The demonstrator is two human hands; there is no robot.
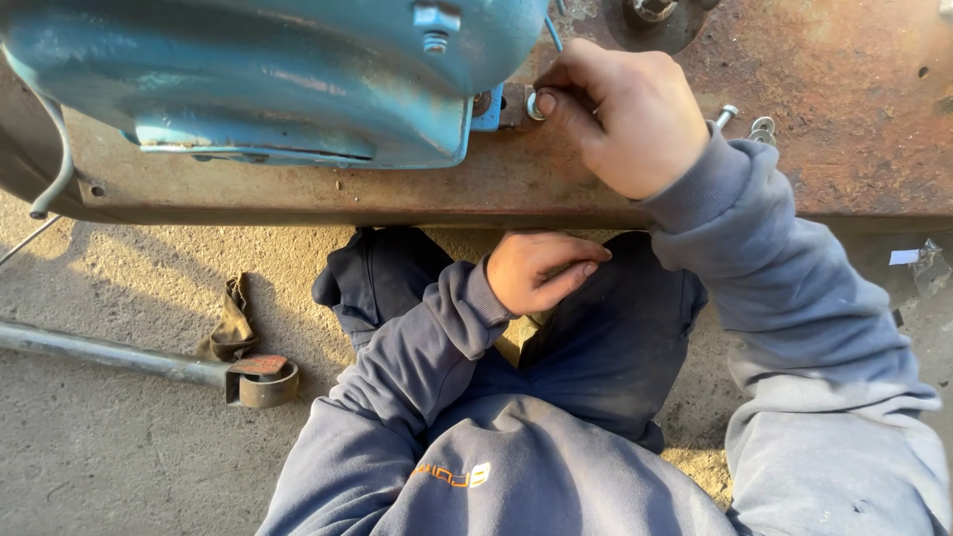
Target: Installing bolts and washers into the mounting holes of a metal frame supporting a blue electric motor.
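Hands at a rusty plate under a blue housing

The right hand (623, 117) — upper centre — pinches a small metal ring (534, 104) (perhaps a washer) against the rusty plate (854, 99) beside the blue housing (268, 69). The left hand (541, 271), mid-frame below the plate's edge, curls loosely — holding nothing visible.
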